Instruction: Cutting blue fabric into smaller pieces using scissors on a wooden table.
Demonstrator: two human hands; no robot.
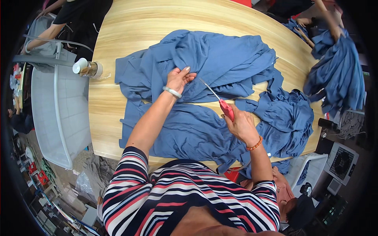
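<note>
Blue garments (232, 51) lie in a crumpled pile on the wooden table in front of me. My left hand (180, 79), with a pale bangle at the wrist, rests over the upper garment. Its fingers are loosely curled and apart, and nothing shows between them. Red-handled scissors (226, 108) are gripped in my right hand (242, 126), which wears an orange beaded bracelet. Their thin metal tip points up and left, a short way from my left fingers. Below lies another blue garment (185, 131), and a further heap (289, 122) is bunched at the right.
A clear jar with a white lid (82, 67) lies at the table's left edge. Beside the table stands a large white bin (59, 114). Another person's hands lift blue cloth (336, 74) at the far right. A white crate (313, 167) stands at the lower right.
</note>
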